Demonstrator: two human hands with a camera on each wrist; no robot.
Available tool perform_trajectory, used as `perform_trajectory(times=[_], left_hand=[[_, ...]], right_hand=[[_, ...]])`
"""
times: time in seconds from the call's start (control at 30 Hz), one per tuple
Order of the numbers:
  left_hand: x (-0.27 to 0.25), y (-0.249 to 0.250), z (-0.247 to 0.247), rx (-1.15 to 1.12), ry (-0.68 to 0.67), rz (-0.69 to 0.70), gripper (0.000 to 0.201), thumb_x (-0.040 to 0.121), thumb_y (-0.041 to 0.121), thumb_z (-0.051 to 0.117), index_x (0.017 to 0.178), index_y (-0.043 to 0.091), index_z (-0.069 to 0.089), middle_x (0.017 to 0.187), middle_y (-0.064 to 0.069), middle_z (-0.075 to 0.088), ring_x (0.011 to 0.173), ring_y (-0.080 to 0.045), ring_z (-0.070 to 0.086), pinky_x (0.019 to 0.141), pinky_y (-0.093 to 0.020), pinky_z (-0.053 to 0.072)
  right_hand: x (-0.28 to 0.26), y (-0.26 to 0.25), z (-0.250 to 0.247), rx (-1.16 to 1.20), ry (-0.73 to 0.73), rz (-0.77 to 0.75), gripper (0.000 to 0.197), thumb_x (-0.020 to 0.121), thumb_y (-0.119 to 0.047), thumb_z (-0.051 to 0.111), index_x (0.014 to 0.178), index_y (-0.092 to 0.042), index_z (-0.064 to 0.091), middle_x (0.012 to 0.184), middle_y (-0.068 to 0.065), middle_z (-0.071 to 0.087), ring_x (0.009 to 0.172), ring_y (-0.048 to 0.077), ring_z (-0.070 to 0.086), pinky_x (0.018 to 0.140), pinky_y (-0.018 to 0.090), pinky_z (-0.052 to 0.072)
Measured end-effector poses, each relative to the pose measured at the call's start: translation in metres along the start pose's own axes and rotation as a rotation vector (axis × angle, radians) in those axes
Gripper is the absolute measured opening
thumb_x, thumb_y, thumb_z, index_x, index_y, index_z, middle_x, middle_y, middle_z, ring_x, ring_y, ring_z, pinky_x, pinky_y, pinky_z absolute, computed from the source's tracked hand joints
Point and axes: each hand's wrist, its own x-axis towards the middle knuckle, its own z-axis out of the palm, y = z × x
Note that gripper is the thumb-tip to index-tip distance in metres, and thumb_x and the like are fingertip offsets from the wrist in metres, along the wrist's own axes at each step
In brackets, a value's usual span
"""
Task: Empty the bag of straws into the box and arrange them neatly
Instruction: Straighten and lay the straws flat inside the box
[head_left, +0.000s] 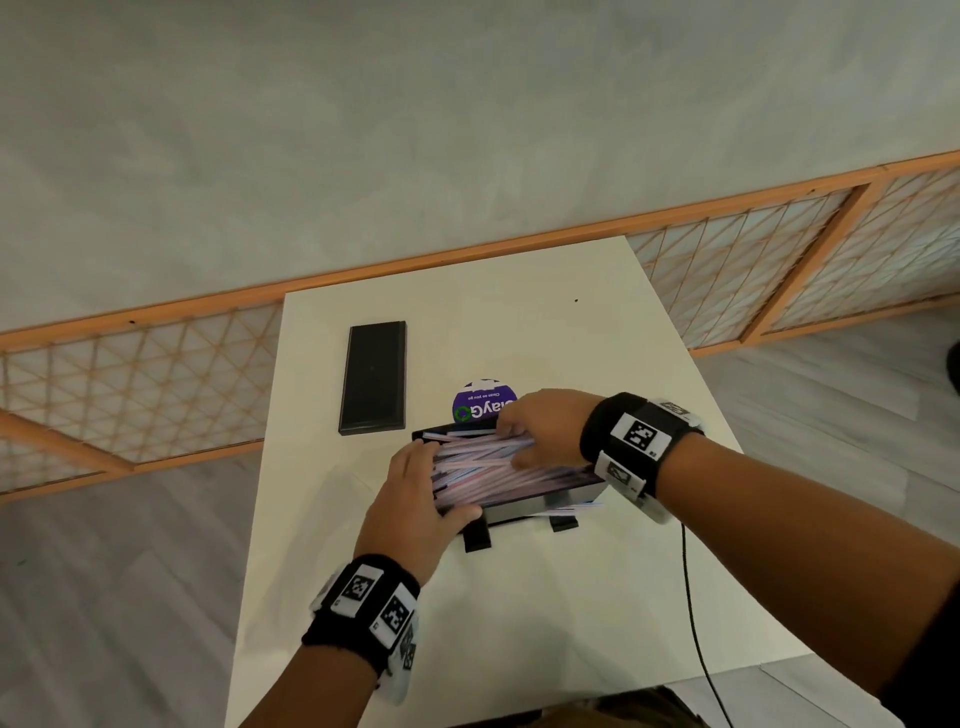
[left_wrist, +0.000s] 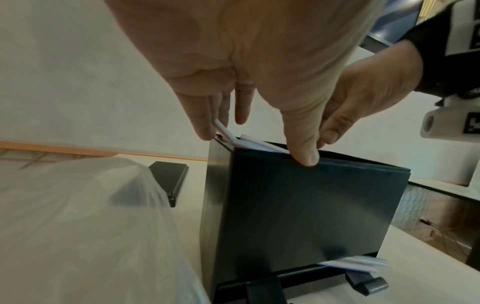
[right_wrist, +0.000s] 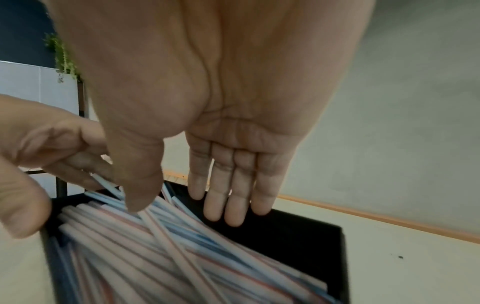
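Observation:
A black box (head_left: 545, 501) on short feet stands mid-table, filled with white straws (head_left: 483, 467) striped red and blue, lying lengthwise and a little fanned. My left hand (head_left: 423, 483) is at the box's left end. Its straight fingers (left_wrist: 205, 127) touch the straw ends and its thumb (left_wrist: 306, 156) presses the front rim of the box (left_wrist: 311, 205). My right hand (head_left: 519, 441) lies over the straws at the far right. Its fingers (right_wrist: 228, 205) are straight over the far wall (right_wrist: 298, 242) and its thumb (right_wrist: 140, 197) touches the straws (right_wrist: 168, 257). A few straws (left_wrist: 358, 264) stick out beneath the box. The clear plastic bag (left_wrist: 78, 226) lies left of the box.
The black lid (head_left: 373, 376) lies flat at the back left of the white table (head_left: 519, 623). A round purple label (head_left: 483, 408) sits just behind the box. A black cable (head_left: 693, 613) runs down the right side. A wooden lattice screen (head_left: 130, 374) stands beyond the table.

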Motion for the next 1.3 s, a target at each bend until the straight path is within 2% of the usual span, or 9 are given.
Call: perform_trajectory(times=[0.17, 0.33, 0.53, 0.63, 0.8, 0.93, 1.0, 1.13, 1.3], left_hand=[[-0.01, -0.009, -0.001, -0.137, 0.102, -0.047, 0.063, 0.087, 0.034, 0.078, 0.141, 0.027, 0.046, 0.135, 0.013, 0.044, 0.112, -0.001, 0.049, 0.095, -0.022, 0.043], [-0.01, -0.02, -0.003, -0.121, 0.152, -0.071, 0.031, 0.1, 0.025, 0.06, 0.132, 0.025, 0.062, 0.116, 0.008, 0.06, 0.1, -0.01, 0.062, 0.096, -0.033, 0.053], [0.004, -0.015, -0.004, -0.159, 0.241, -0.087, 0.023, 0.098, 0.015, 0.063, 0.113, 0.028, 0.074, 0.104, 0.012, 0.066, 0.092, -0.002, 0.059, 0.085, -0.011, 0.042], [0.012, -0.011, -0.002, -0.239, 0.263, -0.088, 0.02, 0.095, 0.015, 0.066, 0.107, 0.028, 0.074, 0.101, 0.014, 0.07, 0.092, -0.002, 0.065, 0.089, -0.021, 0.054], [0.025, -0.008, 0.008, -0.032, 0.137, 0.047, 0.018, 0.096, 0.026, 0.063, 0.108, 0.032, 0.074, 0.097, 0.012, 0.072, 0.09, -0.009, 0.063, 0.085, -0.033, 0.056], [0.024, -0.007, 0.008, -0.001, 0.184, 0.107, 0.026, 0.095, 0.037, 0.065, 0.118, 0.026, 0.067, 0.118, 0.008, 0.059, 0.105, -0.013, 0.054, 0.093, -0.028, 0.05], [0.024, -0.007, 0.003, -0.026, 0.193, 0.127, 0.038, 0.093, 0.043, 0.066, 0.126, 0.026, 0.062, 0.124, 0.009, 0.052, 0.111, -0.012, 0.05, 0.095, -0.025, 0.048], [0.028, -0.007, -0.007, 0.117, -0.014, 0.162, 0.064, 0.081, 0.056, 0.074, 0.135, 0.029, 0.05, 0.128, 0.009, 0.048, 0.113, -0.013, 0.049, 0.1, -0.031, 0.047], [0.033, -0.002, -0.014, 0.3, -0.079, 0.174, 0.061, 0.081, 0.058, 0.072, 0.128, 0.025, 0.05, 0.127, 0.004, 0.051, 0.113, -0.018, 0.05, 0.099, -0.032, 0.046]], right_hand=[[-0.019, 0.006, 0.015, -0.02, 0.007, 0.004, 0.039, 0.094, -0.039, 0.05, 0.128, -0.024, 0.063, 0.131, 0.002, 0.061, 0.12, 0.026, 0.06, 0.101, 0.043, 0.049], [-0.021, 0.004, 0.028, -0.028, -0.024, 0.012, 0.036, 0.096, -0.033, 0.052, 0.131, -0.031, 0.063, 0.126, -0.003, 0.067, 0.116, 0.023, 0.062, 0.1, 0.039, 0.05], [-0.017, 0.0, 0.028, -0.051, 0.112, 0.05, 0.03, 0.095, -0.032, 0.053, 0.121, -0.023, 0.062, 0.119, 0.003, 0.06, 0.109, 0.026, 0.061, 0.09, 0.036, 0.051], [-0.015, 0.001, 0.028, -0.036, 0.161, 0.092, 0.034, 0.094, -0.031, 0.054, 0.125, -0.02, 0.059, 0.123, 0.005, 0.056, 0.109, 0.028, 0.061, 0.092, 0.038, 0.052], [-0.016, -0.001, 0.035, 0.0, 0.183, 0.121, 0.037, 0.095, -0.034, 0.053, 0.128, -0.02, 0.06, 0.125, 0.005, 0.055, 0.115, 0.027, 0.056, 0.1, 0.038, 0.048], [-0.015, -0.002, 0.03, 0.051, 0.223, 0.097, 0.031, 0.094, -0.033, 0.053, 0.119, -0.018, 0.064, 0.118, 0.005, 0.059, 0.111, 0.025, 0.057, 0.1, 0.037, 0.046], [-0.013, -0.003, 0.027, 0.063, 0.182, 0.105, 0.033, 0.094, -0.034, 0.052, 0.12, -0.018, 0.063, 0.121, 0.004, 0.061, 0.112, 0.023, 0.059, 0.1, 0.038, 0.047], [-0.003, -0.01, 0.021, 0.05, 0.026, 0.177, 0.037, 0.089, -0.044, 0.051, 0.113, -0.02, 0.063, 0.116, 0.003, 0.067, 0.106, 0.025, 0.063, 0.092, 0.039, 0.053], [0.017, -0.019, 0.023, 0.082, -0.146, 0.225, 0.063, 0.067, -0.075, 0.064, 0.111, -0.03, 0.065, 0.105, -0.007, 0.07, 0.096, 0.017, 0.065, 0.091, 0.035, 0.055]])
